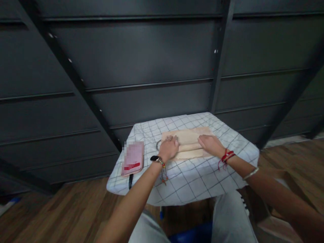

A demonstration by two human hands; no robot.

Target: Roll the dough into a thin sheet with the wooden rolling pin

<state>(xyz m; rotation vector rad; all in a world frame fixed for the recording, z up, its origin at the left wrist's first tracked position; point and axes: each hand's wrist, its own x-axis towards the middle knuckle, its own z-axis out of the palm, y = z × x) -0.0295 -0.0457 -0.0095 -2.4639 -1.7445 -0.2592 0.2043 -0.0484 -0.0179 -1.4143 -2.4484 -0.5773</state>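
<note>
A pale beige sheet (192, 135) lies flat on the cloth-covered table. Across it runs a slim beige roll (188, 147); whether this is the sheet rolled up or a separate rod, I cannot tell. My left hand (169, 148) presses down at the roll's left end, its fingers curled. At the right end my right hand (210, 144) grips it with bent fingers. Part of a thin dark ring (158, 145) shows beside my left hand; the rest is hidden.
A white checked cloth (187, 184) covers the small table. Toward its left edge lies a pink phone-like item (134, 157), partly blurred, with a black strap (130, 181) below it. A dark metal panel wall (152, 54) rises behind. An open box (275, 202) stands on the floor at right.
</note>
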